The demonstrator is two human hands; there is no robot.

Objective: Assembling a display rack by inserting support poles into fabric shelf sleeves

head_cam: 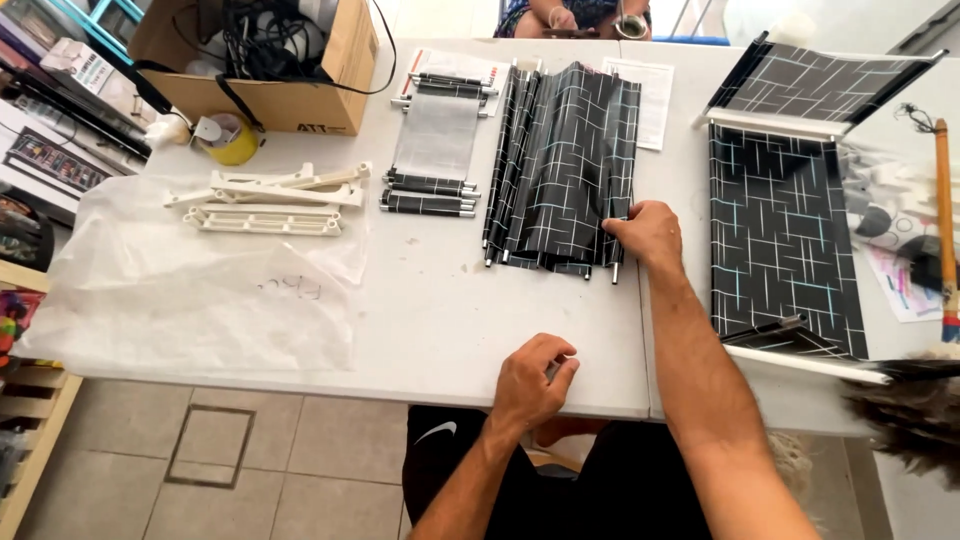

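R hand (650, 238) lies flat w/ fingers spread on the near right corner of a folded black sheet bundle (565, 165) w/ thin white grid lines & metal rods, mid-counter (450, 330) toward the far edge. L hand (530, 382) sits at the counter's near edge, fingers curled narrow, pinching sth too small to tell. Left of the bundle: a grey panel (435, 135) w/ black rods, white plastic frames (270, 195) on a clear plastic sheet (180, 290); cardboard box (300, 80) at far left corner, a flat black gridded sheet (780, 235) at right.
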